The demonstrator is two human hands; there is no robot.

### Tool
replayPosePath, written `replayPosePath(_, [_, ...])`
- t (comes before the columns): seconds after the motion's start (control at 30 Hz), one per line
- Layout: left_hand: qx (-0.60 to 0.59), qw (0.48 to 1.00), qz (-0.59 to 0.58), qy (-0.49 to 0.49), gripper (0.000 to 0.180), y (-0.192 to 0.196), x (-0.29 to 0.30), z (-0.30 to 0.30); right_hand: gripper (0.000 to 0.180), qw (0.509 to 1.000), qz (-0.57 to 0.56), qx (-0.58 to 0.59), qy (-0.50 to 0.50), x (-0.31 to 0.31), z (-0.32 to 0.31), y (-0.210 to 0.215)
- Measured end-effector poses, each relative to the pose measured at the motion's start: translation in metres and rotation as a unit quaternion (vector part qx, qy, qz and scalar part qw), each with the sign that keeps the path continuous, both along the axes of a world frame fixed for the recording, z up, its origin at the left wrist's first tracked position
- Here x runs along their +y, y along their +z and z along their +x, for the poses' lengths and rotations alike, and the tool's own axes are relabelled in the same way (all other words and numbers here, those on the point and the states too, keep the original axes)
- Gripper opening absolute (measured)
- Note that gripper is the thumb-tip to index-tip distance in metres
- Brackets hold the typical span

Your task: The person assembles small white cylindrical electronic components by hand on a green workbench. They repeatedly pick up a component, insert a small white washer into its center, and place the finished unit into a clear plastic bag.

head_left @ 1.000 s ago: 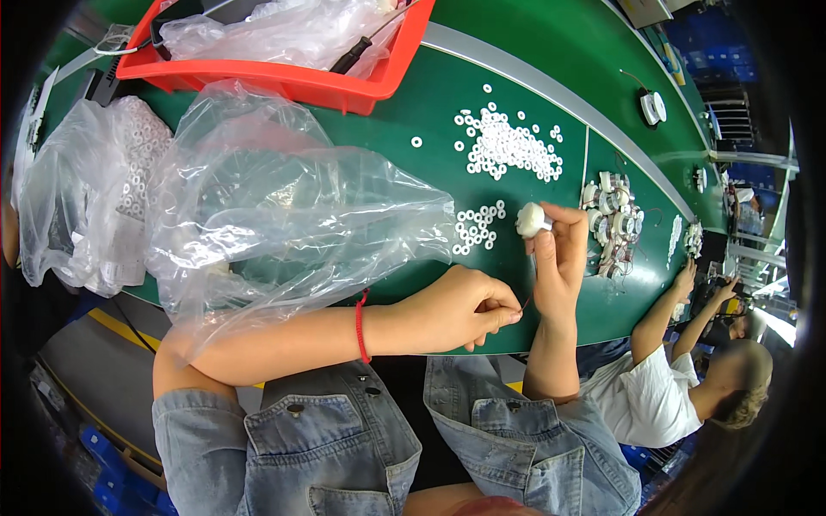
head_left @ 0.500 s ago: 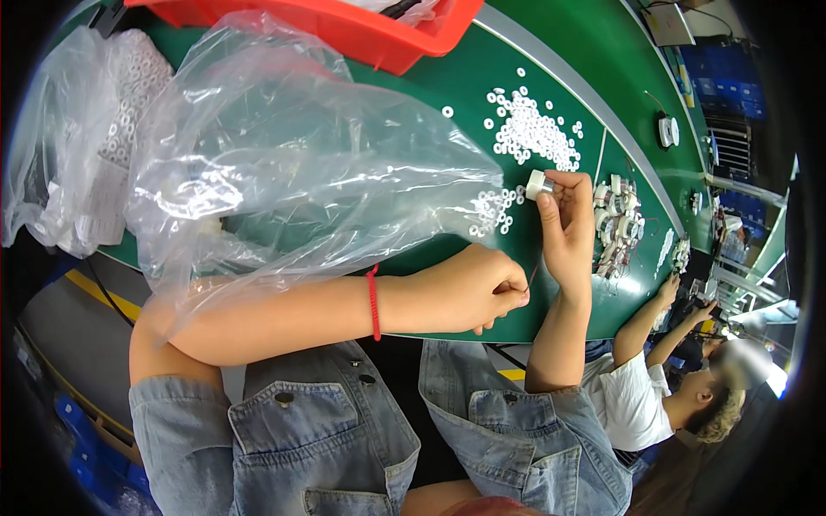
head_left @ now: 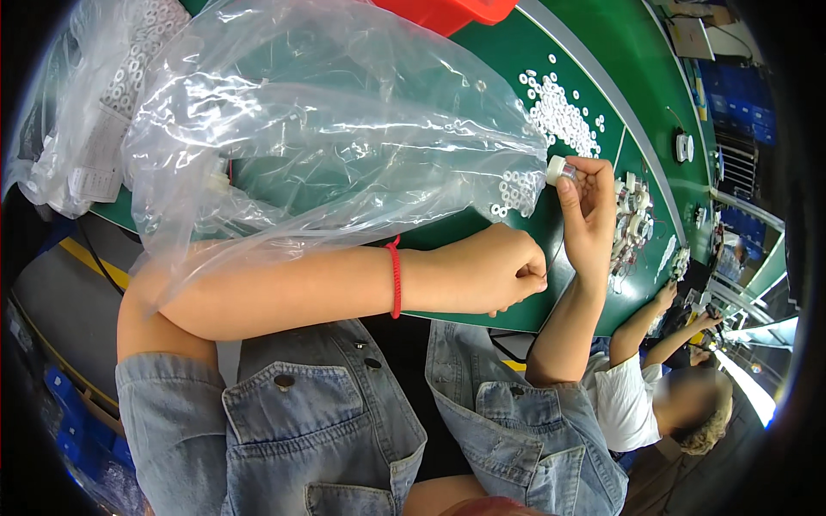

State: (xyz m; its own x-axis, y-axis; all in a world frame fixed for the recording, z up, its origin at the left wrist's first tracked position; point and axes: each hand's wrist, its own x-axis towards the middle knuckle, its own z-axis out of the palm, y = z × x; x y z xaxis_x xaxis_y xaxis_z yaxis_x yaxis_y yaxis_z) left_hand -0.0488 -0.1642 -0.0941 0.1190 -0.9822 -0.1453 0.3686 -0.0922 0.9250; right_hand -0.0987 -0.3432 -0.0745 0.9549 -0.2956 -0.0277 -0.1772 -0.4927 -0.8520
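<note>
My right hand (head_left: 588, 211) pinches a small round motor (head_left: 559, 170) with a white cap and a silver body, held just above the table. Lower and to the left, my left hand (head_left: 509, 272) is closed, its fingertips pinching a thin wire (head_left: 555, 255) that runs up toward the motor. Beside the motor, a few white rings (head_left: 516, 191) show through the end of a large clear plastic bag (head_left: 344, 129), which also lies over my left forearm. Beyond my right hand lies a loose pile of white rings (head_left: 561, 116).
Several wired motors (head_left: 632, 219) are heaped right of my right hand. A second clear bag (head_left: 142, 69) full of white rings stands at the far left. The rim of a red bin (head_left: 456, 13) shows at the top. A co-worker in a white shirt (head_left: 624, 400) works at the right.
The whole view has shifted, so the table things sit higher and farther right in the picture. Both hands keep the same grip, and the motor remains near the ring pile.
</note>
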Motion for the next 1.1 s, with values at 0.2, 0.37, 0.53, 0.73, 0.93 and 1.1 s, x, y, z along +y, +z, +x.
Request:
replayPosePath(0.2, [-0.005, 1.0, 0.005, -0.001, 0.029, -0.001, -0.001, -0.001, 0.02, 1.0, -0.002, 0.005, -0.002, 0.002, 0.002, 0.002])
replayPosePath(0.37, [-0.018, 1.0, 0.004, -0.009, 0.028, -0.001, 0.001, 0.0, 0.019, 1.0, -0.027, 0.015, 0.001, 0.001, 0.002, 0.003])
replayPosePath(0.53, [-0.041, 0.998, -0.033, 0.037, 0.027, -0.002, 0.003, -0.002, 0.017, 0.991, -0.129, 0.039, 0.017, 0.006, 0.003, 0.008])
replayPosePath(0.73, [-0.047, 0.998, -0.02, 0.023, 0.027, -0.002, 0.001, -0.002, 0.02, 0.974, -0.208, 0.075, 0.053, 0.006, 0.009, 0.017])
replayPosePath(0.93, [-0.056, 0.998, -0.018, 0.032, 0.026, -0.002, 0.001, -0.003, 0.02, 0.965, -0.223, 0.115, 0.079, 0.009, 0.014, 0.027])
replayPosePath(1.1, [-0.052, 0.998, -0.004, 0.019, 0.025, -0.002, 0.0, -0.002, 0.02, 0.965, -0.22, 0.102, 0.096, 0.012, 0.018, 0.027])
